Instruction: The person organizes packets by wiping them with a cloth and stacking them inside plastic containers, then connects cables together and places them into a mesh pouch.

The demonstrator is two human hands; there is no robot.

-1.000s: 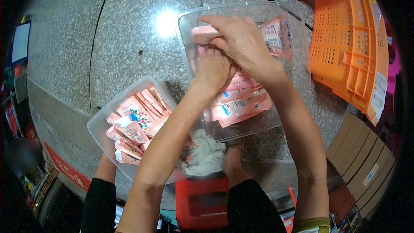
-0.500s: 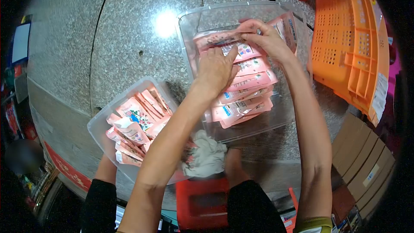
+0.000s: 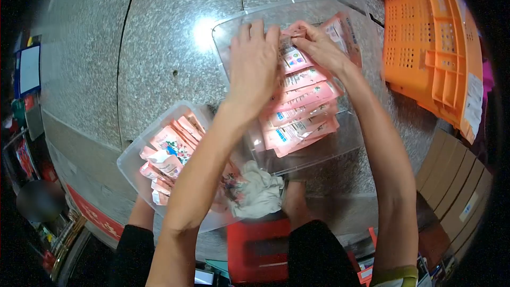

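Note:
A row of overlapping pink printed pouches (image 3: 297, 81) lies in a clear plastic box (image 3: 345, 151). My right hand (image 3: 323, 49) pinches the edge of a pink pouch at the far end of the row. Beside it, my left hand (image 3: 254, 61) rests over the left end of the far pouches, palm down with fingers stretched out and slightly apart. That hand hides the pouch ends beneath it. Another pink pouch (image 3: 336, 34) leans in the far right corner of the box. Nearer my left forearm, a second clear box (image 3: 133, 165) holds several more pink pouches (image 3: 172, 146).
An orange perforated crate (image 3: 414, 32) stands to the right of the box. Folded cardboard (image 3: 451, 180) lies at lower right. A crumpled whitish cloth (image 3: 257, 191) sits between the boxes, above a red stool (image 3: 257, 255). Grey stone slabs (image 3: 164, 37) form the surface.
My left hand has moved up and left from the middle pouches to the far end, its fingers now stretched out. My right hand has shifted slightly left, still pinching the pouch edge.

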